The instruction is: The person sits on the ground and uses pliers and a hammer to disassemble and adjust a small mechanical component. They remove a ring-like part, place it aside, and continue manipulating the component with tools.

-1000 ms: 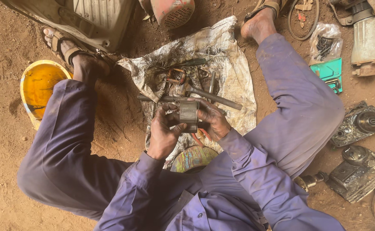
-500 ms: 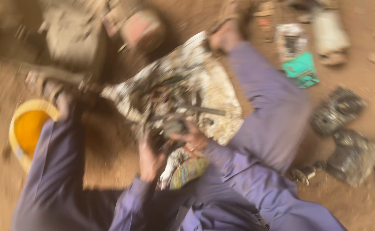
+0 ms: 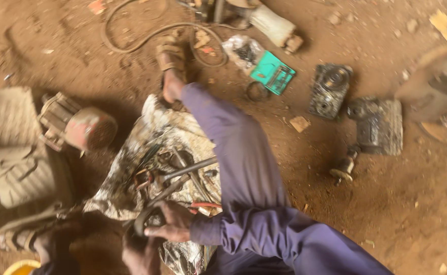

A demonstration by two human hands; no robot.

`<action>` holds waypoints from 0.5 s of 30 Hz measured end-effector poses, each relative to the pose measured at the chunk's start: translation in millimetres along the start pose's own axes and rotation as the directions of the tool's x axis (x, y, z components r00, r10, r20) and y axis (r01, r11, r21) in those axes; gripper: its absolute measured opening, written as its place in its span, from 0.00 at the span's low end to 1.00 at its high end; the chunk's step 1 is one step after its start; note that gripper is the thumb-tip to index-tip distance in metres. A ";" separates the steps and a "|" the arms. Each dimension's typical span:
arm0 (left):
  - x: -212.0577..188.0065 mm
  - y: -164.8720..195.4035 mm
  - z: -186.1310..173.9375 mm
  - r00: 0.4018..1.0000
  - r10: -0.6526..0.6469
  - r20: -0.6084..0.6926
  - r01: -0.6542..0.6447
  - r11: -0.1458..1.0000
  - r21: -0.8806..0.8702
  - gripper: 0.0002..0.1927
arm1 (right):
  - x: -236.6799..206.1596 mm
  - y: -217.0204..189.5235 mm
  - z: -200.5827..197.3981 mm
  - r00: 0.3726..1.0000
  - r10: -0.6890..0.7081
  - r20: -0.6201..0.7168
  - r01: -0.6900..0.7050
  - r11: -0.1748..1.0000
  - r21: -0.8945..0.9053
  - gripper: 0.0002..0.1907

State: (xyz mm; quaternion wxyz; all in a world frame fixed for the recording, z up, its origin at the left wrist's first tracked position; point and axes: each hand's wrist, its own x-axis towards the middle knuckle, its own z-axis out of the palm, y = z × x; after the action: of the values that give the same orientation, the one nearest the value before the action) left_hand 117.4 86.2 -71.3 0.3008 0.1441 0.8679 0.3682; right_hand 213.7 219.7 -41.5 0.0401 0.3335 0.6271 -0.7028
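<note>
View has swung right since half a second ago: the yellow bowl (image 3: 22, 266) is now just a sliver at the bottom-left edge, and the engine parts on the right sit mid-frame. Motion blur gone.

Nearest: left hand (image 3: 141, 254) at the bottom edge, mostly in shadow, can't tell how its fingers sit. Right hand (image 3: 171, 224) just above it, fingers curled closed around a dark metal part (image 3: 144, 220), held low over the near end of the dirty cloth (image 3: 126, 173). Part detail too dark to name.

On the cloth beyond: steel rods (image 3: 190, 169), red-handled pliers (image 3: 203, 205), loose greasy bits. Right leg in purple trousers crosses it, sandalled foot (image 3: 170, 61) at the far end.

Left: ribbed engine casing (image 3: 14, 153), electric motor (image 3: 78, 125).

Far: hose (image 3: 147, 35), green box (image 3: 272, 74), two dark housings (image 3: 329, 90) (image 3: 378, 126).
</note>
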 end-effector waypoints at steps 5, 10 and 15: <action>37.1 31.5 -0.5 0.999 0.021 -0.025 -0.020 0.999 0.040 0.32 | 0.2 -4.2 -6.2 0.998 0.010 0.070 -0.006 0.998 -0.055 0.38; 85.6 135.9 60.6 0.974 0.223 0.033 -0.226 0.970 0.094 0.31 | 0.1 -8.0 -26.3 0.973 -0.223 -0.056 0.221 0.974 -0.049 0.38; 92.9 235.0 110.5 0.848 0.504 0.162 -0.522 0.848 0.094 0.31 | -18.8 -7.6 -65.5 0.919 -0.330 -0.216 0.330 0.943 -0.033 0.36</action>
State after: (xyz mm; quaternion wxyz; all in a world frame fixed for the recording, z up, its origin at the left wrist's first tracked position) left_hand 121.3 352.7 0.1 0.2375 0.4148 0.7986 0.3657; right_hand 252.1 274.0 -24.6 -0.1489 0.2985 0.6735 -0.6597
